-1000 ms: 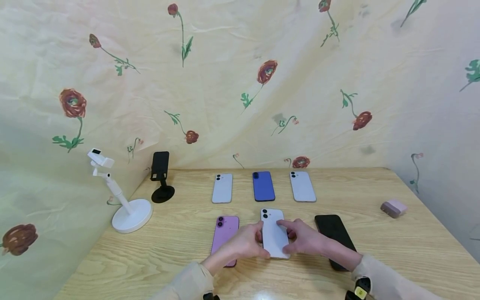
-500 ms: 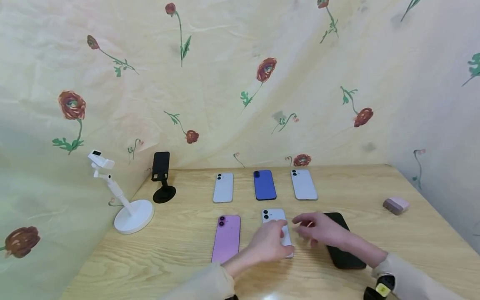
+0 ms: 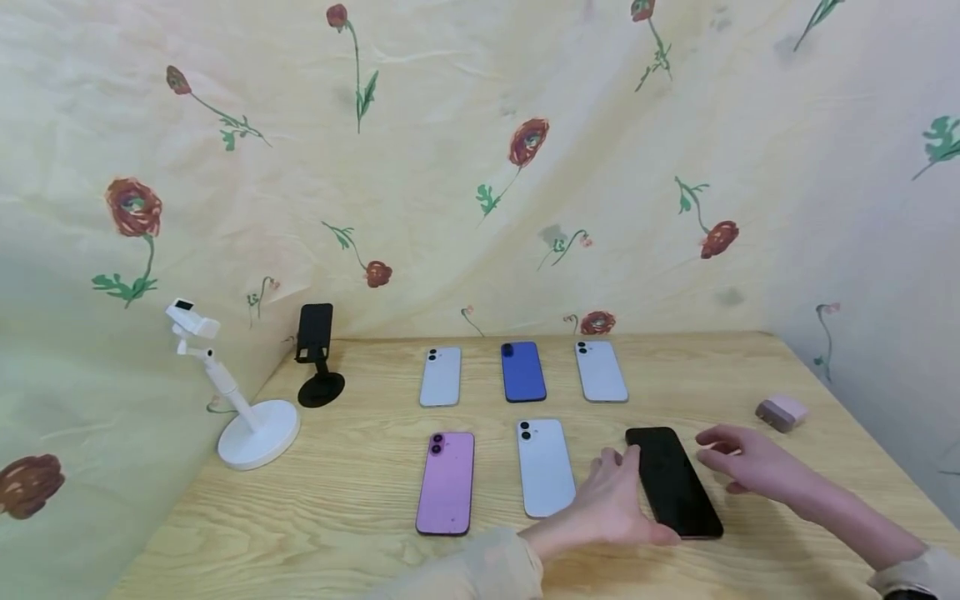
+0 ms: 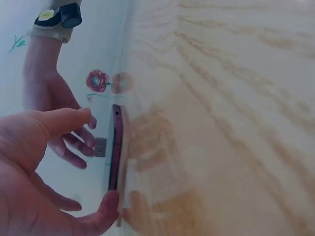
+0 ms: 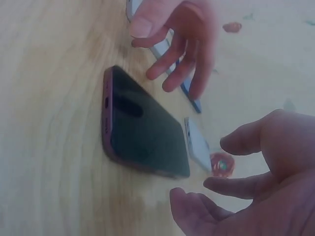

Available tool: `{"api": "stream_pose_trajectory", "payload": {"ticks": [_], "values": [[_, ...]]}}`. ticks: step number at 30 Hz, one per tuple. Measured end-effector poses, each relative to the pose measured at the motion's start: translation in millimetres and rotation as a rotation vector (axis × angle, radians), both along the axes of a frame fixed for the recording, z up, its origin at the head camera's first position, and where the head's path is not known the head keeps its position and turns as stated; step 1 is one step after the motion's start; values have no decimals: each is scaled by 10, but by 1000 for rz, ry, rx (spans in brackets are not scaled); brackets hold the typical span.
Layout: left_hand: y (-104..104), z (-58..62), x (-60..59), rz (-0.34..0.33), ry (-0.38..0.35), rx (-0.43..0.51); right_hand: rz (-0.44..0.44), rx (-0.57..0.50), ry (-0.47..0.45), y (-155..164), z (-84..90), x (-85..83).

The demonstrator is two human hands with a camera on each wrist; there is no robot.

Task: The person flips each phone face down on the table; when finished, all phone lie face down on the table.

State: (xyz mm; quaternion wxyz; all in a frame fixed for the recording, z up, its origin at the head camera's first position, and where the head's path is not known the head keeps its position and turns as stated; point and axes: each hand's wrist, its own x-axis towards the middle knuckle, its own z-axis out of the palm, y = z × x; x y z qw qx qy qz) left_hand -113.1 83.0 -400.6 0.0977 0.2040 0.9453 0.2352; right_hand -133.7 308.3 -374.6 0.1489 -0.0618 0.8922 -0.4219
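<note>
A phone point(image 3: 678, 487) lies screen up on the table, black on top, with a purple edge point(image 4: 116, 147) that shows in the left wrist view. My left hand point(image 3: 611, 504) is at its left side, fingers spread; one fingertip touches the far left edge and the thumb reaches toward the near end. On the other side my right hand point(image 3: 757, 467) hovers apart from the phone, fingers loosely bent and holding nothing. In the right wrist view both hands flank the phone point(image 5: 142, 130). A white phone point(image 3: 546, 467), back up, lies just left of my left hand.
A pink phone point(image 3: 446, 483) is farther left. Behind stand a row of phones: white point(image 3: 441, 377), blue point(image 3: 523, 372) and white point(image 3: 602, 372). A white stand point(image 3: 258, 433) and black stand point(image 3: 321, 387) are at left. A small block point(image 3: 782, 412) sits at right.
Both hands have left the middle white phone and moved right. The left hand now reaches the black phone's left edge; the right hand has passed over to its right side.
</note>
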Motion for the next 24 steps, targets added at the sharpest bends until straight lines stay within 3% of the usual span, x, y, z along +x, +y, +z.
{"api": "stream_pose_trajectory", "payload": {"ticks": [3, 7, 13, 24], "values": [[29, -36, -11, 9, 6, 4, -16, -49, -70, 92, -32, 20], [75, -88, -23, -12, 62, -63, -25, -107, -145, 131, -77, 20], [134, -154, -34, -48, 141, -148, -6, -141, -134, 126, -127, 9], [204, -214, -25, -30, 110, -178, -2, -189, -168, 79, -170, 6]]}}
